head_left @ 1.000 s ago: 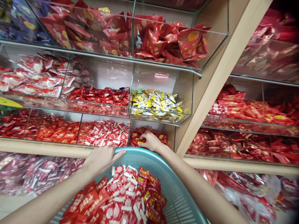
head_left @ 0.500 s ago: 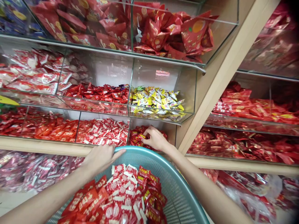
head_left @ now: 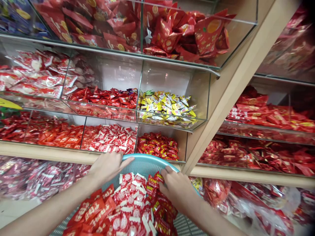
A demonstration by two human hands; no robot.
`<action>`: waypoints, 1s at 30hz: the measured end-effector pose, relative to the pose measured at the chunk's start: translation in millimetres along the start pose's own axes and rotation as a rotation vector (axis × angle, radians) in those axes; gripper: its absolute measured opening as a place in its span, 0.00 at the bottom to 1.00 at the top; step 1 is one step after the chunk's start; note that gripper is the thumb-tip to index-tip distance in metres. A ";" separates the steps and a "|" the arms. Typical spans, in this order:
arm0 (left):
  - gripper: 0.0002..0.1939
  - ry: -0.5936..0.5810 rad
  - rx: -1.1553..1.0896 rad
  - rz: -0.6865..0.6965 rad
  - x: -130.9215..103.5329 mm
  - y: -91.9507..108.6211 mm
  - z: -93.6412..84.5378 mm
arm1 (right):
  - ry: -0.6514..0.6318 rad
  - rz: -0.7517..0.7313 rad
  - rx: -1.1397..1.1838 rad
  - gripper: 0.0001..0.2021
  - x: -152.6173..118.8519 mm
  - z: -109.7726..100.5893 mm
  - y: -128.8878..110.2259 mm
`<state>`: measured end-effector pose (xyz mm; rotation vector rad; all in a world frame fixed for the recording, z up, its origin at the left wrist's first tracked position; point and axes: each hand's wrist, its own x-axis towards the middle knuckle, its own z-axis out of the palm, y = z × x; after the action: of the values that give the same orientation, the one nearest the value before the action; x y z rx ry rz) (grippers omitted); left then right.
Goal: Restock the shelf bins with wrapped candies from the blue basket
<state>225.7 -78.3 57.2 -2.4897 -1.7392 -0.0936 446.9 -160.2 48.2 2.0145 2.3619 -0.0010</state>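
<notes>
My left hand point(head_left: 108, 165) is closed on the far rim of a teal plastic basket point(head_left: 145, 160). Inside the basket lie orange-red packets point(head_left: 98, 206), red-and-white wrapped candies point(head_left: 130, 203) and dark red candies with yellow lettering point(head_left: 163, 209). Over the basket's right side is my right hand point(head_left: 176, 185), fingers curled, with a red wrapped candy point(head_left: 159, 177) between thumb and fingertips. Part of that candy is hidden by the fingers. Just beyond the rim, a clear bin holds the same dark red candies point(head_left: 157, 146).
Clear-fronted shelves rise ahead, with yellow-and-white candies point(head_left: 169, 106), red packets point(head_left: 108, 97) and larger red bags point(head_left: 209, 32). A slanting wooden post point(head_left: 228, 85) divides them from the right-hand shelves point(head_left: 270, 114). Bagged goods point(head_left: 49, 178) lie below the wooden ledge point(head_left: 49, 151).
My right hand has moved back from the bin of dark red candies to over the basket, bringing a candy. My left hand stays on the rim.
</notes>
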 end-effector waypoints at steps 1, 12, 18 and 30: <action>0.41 -0.002 0.000 -0.001 0.0 -0.1 0.1 | -0.014 0.007 -0.044 0.10 0.0 0.9 -2.6; 0.41 -0.005 -0.029 -0.002 1.8 -0.5 0.6 | -0.010 -0.040 -0.144 0.11 -3.9 12.9 -6.4; 0.40 -0.010 -0.017 -0.009 3.2 0.1 2.2 | 0.155 0.028 0.016 0.12 19.7 -31.8 7.4; 0.39 0.004 0.004 -0.012 0.7 0.7 -0.2 | 0.142 -0.209 0.066 0.16 148.9 -11.6 10.2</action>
<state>226.6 -77.9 57.4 -2.4753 -1.7509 -0.0957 433.3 -11.3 55.8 1.8415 2.6835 0.0612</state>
